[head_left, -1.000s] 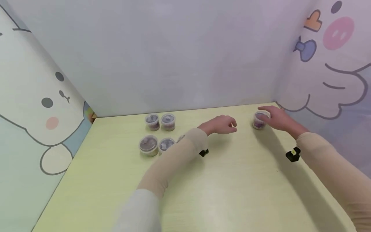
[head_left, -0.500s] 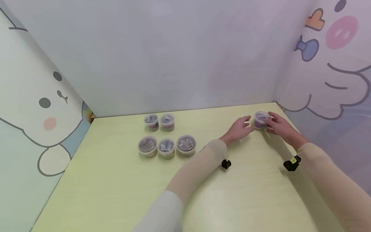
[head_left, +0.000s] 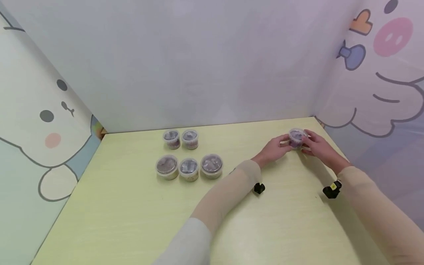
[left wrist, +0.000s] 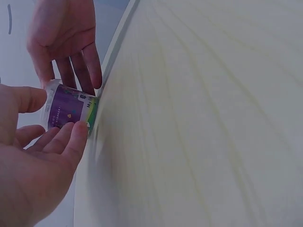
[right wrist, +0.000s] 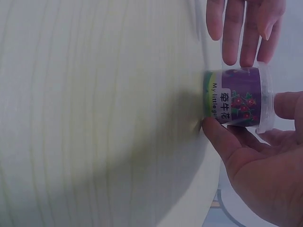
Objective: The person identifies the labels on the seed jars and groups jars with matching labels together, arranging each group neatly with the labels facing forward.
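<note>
A small clear-lidded plastic cup with a purple and green label [head_left: 296, 141] stands near the back right of the table, between both hands. My left hand [head_left: 272, 149] holds its left side, fingers along the label and thumb by the lid in the left wrist view. From the right, my right hand [head_left: 319, 147] grips the same cup, its thumb at the lid rim [right wrist: 267, 101] and fingers under the label. The label reads "My little" above red printed flowers in the right wrist view. The cup's base is right at the tabletop [head_left: 265, 217].
Left of the hands, two small lidded cups [head_left: 190, 140] stand at the back. In front of them is a row of three lidded tubs [head_left: 188, 170]. A pale curtain [head_left: 205, 66] hangs behind the table, with cartoon-printed sheets [head_left: 394, 73] at both sides.
My left hand has moved right, from the middle of the table to the cup's left side. My right hand has closed round the cup's right side. The cup has barely shifted.
</note>
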A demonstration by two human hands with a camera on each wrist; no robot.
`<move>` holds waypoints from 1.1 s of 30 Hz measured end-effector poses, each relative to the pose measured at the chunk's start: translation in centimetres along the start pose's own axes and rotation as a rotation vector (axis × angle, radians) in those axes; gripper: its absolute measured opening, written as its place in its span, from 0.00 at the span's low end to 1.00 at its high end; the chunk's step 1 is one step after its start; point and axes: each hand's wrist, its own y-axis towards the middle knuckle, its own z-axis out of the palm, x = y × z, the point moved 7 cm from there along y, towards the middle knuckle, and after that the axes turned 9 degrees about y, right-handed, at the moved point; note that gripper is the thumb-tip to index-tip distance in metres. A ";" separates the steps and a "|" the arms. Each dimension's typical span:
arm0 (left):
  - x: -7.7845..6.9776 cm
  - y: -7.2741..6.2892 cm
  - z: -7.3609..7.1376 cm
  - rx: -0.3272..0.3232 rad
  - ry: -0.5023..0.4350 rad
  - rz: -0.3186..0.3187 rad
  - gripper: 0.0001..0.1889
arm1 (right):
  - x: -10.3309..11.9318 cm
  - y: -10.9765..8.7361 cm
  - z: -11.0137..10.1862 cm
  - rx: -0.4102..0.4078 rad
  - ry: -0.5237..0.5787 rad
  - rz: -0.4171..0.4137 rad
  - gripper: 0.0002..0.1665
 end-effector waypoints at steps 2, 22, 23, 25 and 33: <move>0.1 0.0 -0.2 -0.007 0.005 -0.003 0.27 | 0.1 0.0 0.2 0.003 0.002 -0.001 0.41; -3.8 -1.9 -3.8 -0.083 0.167 0.127 0.29 | 3.2 -0.7 1.4 -0.035 0.163 -0.152 0.47; -4.2 -2.2 -4.1 -0.087 0.169 0.138 0.29 | 3.6 -0.8 1.5 -0.033 0.202 -0.158 0.47; -4.9 -2.7 -5.0 -0.100 0.175 0.158 0.29 | 4.4 -0.9 2.0 -0.010 0.316 -0.174 0.44; -7.3 -5.9 -8.9 -0.145 0.133 0.276 0.24 | 7.5 -1.4 5.9 0.131 0.516 -0.153 0.38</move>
